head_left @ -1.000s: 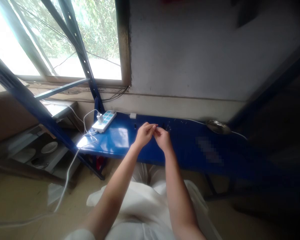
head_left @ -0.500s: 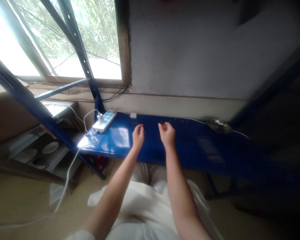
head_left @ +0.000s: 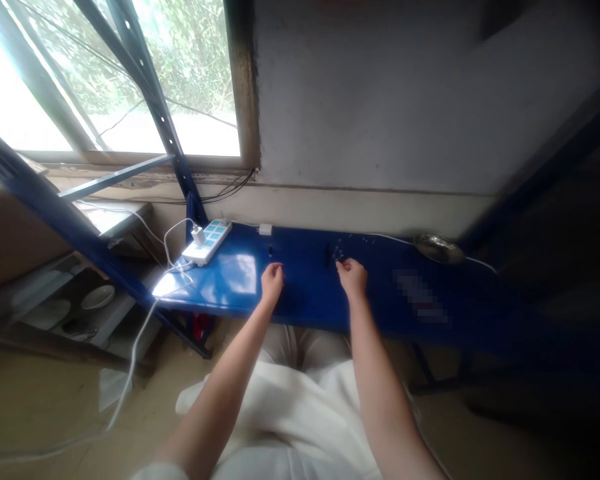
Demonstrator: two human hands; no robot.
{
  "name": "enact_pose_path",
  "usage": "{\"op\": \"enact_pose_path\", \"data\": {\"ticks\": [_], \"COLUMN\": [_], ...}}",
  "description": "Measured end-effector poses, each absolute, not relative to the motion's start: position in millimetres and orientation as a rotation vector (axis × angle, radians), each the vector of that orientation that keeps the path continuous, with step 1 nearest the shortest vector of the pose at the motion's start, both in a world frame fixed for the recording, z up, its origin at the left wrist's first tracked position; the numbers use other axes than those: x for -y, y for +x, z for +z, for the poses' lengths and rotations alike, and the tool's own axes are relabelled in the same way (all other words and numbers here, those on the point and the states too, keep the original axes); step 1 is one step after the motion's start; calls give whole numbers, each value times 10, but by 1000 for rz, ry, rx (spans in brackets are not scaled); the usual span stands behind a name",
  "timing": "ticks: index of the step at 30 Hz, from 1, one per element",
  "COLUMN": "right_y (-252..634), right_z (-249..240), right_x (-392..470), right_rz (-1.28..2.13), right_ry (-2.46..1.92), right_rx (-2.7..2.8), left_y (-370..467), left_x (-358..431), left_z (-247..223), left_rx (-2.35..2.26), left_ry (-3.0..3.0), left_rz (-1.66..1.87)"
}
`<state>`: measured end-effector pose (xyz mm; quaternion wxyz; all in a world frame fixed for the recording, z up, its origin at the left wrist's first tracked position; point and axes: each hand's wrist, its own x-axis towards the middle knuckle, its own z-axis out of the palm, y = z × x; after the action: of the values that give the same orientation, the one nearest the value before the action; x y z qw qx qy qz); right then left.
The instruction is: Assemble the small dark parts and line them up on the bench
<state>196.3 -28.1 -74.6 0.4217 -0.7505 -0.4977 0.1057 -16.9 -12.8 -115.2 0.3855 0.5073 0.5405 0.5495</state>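
My left hand (head_left: pixel 272 283) is closed over the blue table (head_left: pixel 305 293), thumb and forefinger pressed together; whatever it may hold is too small to make out. Just beyond it lies a small dark piece with a pale end (head_left: pixel 271 251). To the right, my right hand (head_left: pixel 353 275) has its fingertips pinched at the edge of a few tiny shiny bits (head_left: pixel 337 253). Whether one is between the fingers cannot be seen. A small dark, narrow object (head_left: pixel 327 255) lies left of those bits.
A white power strip (head_left: pixel 208 243) with plugs and cables sits at the table's left end. Near the back edge is a white adapter (head_left: pixel 265 229). A shiny metal dish (head_left: pixel 438 247) stands at the back right, by a white cable. Blue posts (head_left: pixel 155 100) rise at the left.
My right hand has moved right and nearer my body, and the dark object that was at its fingertips now lies on the table. My left hand has drawn slightly nearer.
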Motion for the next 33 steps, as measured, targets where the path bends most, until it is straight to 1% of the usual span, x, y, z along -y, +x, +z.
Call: {"op": "enact_pose_path", "data": {"ticks": [8, 17, 25, 33], "right_y": [1851, 1793, 1765, 1914], "right_z": [-920, -1004, -978, -885], "right_x": [222, 192, 174, 133], "right_rz": [337, 347, 338, 458], "right_ry": [-1902, -1998, -2084, -2216], "right_rx": [1385, 1450, 1458, 1419], "left_y": [-187, -185, -187, -186], "left_x": [151, 156, 146, 134], "left_z": [-1162, -1175, -1196, -1205], "left_rx": [-1351, -1348, -1363, -1364], "left_ry": [1272, 1310, 1342, 1342], "left_rz": [1398, 1395, 1391, 1374]}}
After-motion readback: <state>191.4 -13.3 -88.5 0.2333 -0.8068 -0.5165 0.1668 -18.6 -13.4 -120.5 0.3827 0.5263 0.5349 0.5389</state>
